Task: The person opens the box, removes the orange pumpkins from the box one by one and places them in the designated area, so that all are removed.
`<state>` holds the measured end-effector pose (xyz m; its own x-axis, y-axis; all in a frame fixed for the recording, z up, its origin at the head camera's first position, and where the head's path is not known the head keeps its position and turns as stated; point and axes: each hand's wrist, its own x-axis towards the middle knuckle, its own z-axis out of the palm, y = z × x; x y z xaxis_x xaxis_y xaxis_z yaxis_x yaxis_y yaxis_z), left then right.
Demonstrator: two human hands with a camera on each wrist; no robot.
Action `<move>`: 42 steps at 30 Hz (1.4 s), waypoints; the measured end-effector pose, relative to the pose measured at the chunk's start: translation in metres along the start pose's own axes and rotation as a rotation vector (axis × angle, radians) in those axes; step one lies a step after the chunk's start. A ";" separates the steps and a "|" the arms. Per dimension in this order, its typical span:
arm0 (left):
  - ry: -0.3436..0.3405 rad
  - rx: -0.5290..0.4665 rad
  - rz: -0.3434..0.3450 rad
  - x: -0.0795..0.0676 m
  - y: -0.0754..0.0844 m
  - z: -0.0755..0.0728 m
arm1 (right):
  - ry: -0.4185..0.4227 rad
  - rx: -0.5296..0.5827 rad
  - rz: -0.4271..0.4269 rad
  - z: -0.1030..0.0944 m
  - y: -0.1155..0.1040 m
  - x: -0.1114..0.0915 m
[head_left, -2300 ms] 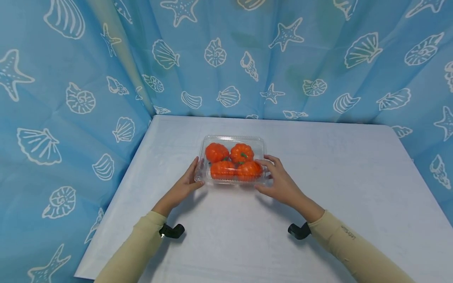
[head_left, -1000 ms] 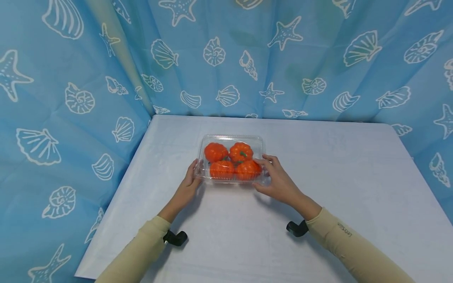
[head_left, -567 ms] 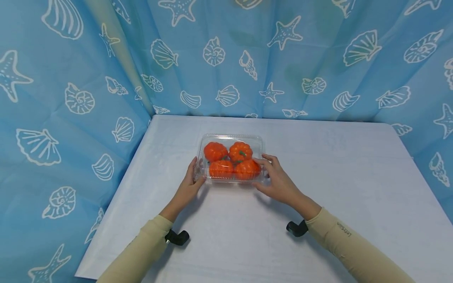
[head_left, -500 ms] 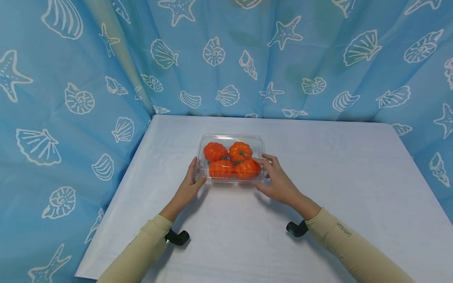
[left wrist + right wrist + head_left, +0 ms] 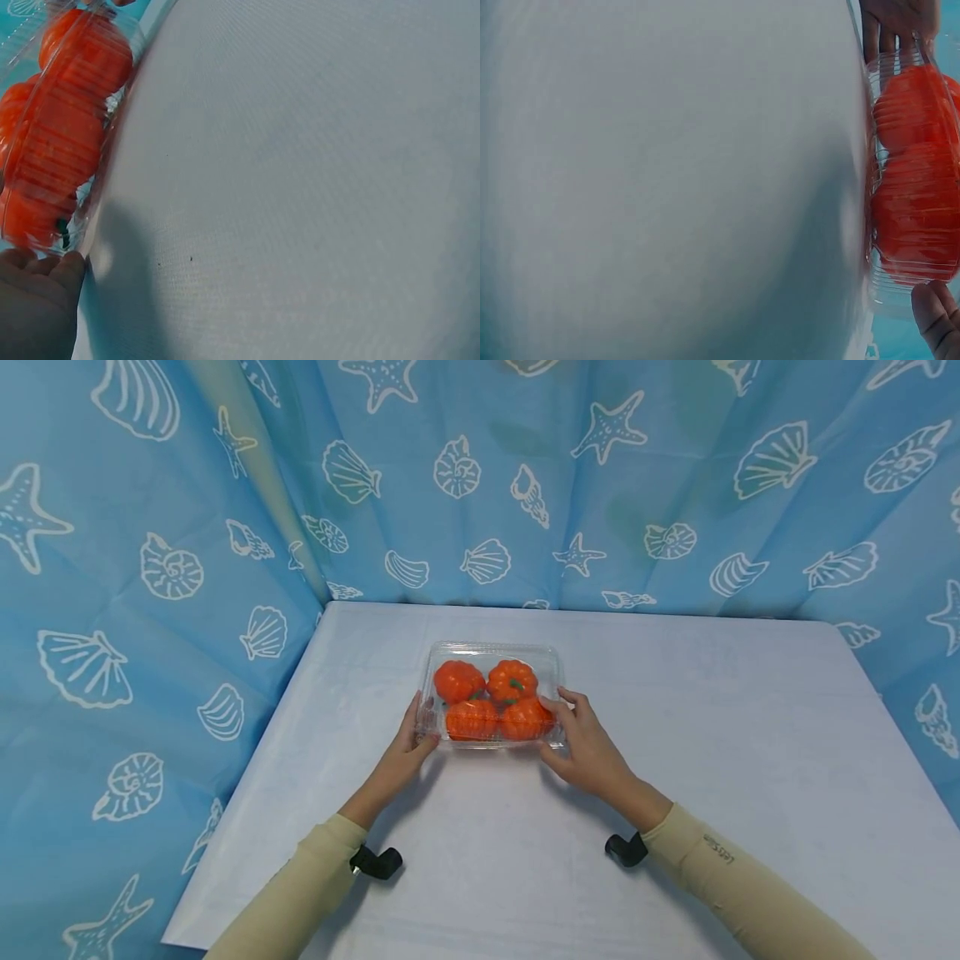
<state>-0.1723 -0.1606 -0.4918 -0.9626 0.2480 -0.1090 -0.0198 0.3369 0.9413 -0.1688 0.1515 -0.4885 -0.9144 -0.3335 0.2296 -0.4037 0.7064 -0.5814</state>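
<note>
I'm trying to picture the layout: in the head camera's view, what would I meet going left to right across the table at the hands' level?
Bare left hand → clear rectangular plastic box holding four glossy orange pumpkin-shaped objects → bare right hand.

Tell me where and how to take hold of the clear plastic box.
The clear plastic box is probably best held by its two short ends, the left hand from the left, the right hand from the right: it is longer side to side than deep, with four orange pumpkins spread across it.
</note>
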 end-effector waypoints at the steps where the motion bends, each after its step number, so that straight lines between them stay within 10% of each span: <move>1: -0.003 0.002 0.007 0.002 -0.005 0.000 | -0.002 -0.005 0.004 0.000 0.000 0.000; 42: -0.077 0.073 0.058 -0.016 -0.007 -0.014 | -0.139 -0.086 -0.121 -0.044 -0.006 -0.008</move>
<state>-0.1607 -0.1800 -0.4920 -0.9379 0.3371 -0.0815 0.0580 0.3844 0.9214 -0.1603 0.1776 -0.4521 -0.8481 -0.4980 0.1810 -0.5173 0.7042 -0.4862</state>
